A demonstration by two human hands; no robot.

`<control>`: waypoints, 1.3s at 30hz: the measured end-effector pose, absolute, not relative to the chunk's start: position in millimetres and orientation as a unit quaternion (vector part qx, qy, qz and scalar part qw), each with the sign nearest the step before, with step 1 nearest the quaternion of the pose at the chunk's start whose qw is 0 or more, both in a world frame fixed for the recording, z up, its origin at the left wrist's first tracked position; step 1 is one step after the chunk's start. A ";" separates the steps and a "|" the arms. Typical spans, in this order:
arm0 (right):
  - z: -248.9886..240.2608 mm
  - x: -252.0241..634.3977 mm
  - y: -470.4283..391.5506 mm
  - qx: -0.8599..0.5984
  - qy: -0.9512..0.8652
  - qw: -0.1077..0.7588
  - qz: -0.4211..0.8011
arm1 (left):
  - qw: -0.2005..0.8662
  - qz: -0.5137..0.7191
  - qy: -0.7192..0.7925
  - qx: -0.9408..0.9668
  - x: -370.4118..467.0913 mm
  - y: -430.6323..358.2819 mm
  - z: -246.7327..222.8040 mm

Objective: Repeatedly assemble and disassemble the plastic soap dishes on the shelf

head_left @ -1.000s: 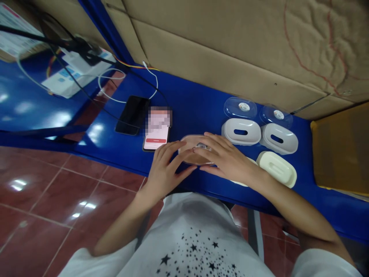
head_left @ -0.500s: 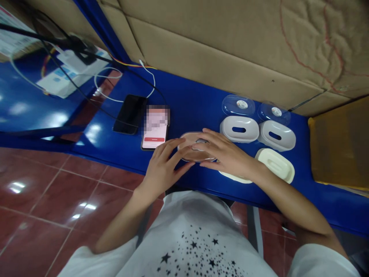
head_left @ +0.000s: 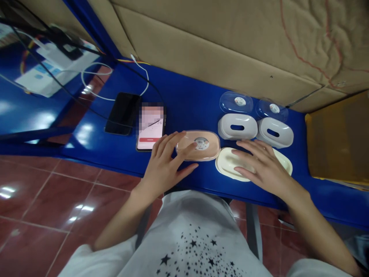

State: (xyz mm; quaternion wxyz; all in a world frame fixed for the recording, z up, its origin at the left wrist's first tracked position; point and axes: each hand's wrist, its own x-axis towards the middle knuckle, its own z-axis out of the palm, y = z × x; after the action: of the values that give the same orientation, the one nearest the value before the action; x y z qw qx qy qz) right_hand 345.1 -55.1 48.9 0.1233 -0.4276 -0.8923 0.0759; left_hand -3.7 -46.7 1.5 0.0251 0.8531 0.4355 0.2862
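My left hand [head_left: 167,163] lies with fingers spread at the left end of a peach oval dish under a clear lid [head_left: 211,146] with a round label; one fingertip rests near the label. My right hand [head_left: 263,165] is open, fingers apart, over two cream oval trays. The nearer cream tray [head_left: 226,163] shows to the left of its fingers, and the other cream tray [head_left: 285,161] is partly hidden behind the hand. Just beyond stand two white oval soap-box-like pieces with slots, a left one [head_left: 227,129] and a right one [head_left: 284,134].
Two clear lids with round stickers, a left one [head_left: 226,103] and a right one [head_left: 263,109], lie along the cardboard wall [head_left: 201,54]. A lit phone [head_left: 150,134] and a dark phone [head_left: 122,113] are at left, near cables and a power strip [head_left: 43,82]. A cardboard box [head_left: 337,142] stands at right.
My right hand has left the lidded peach dish and moved right, over the cream trays. My left hand stays at the dish. The view has shifted slightly.
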 end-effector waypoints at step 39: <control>24.0 366.3 -40.7 -0.475 -0.822 0.311 0.048 | 0.016 0.243 0.355 0.902 78.1 -45.5 -13.3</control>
State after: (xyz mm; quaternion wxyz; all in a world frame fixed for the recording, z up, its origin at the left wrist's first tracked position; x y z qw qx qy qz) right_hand 366.3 -40.7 24.0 0.3113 -0.4748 -0.8218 0.0484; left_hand 78.1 -45.5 -13.3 0.0156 0.9025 0.3554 0.2428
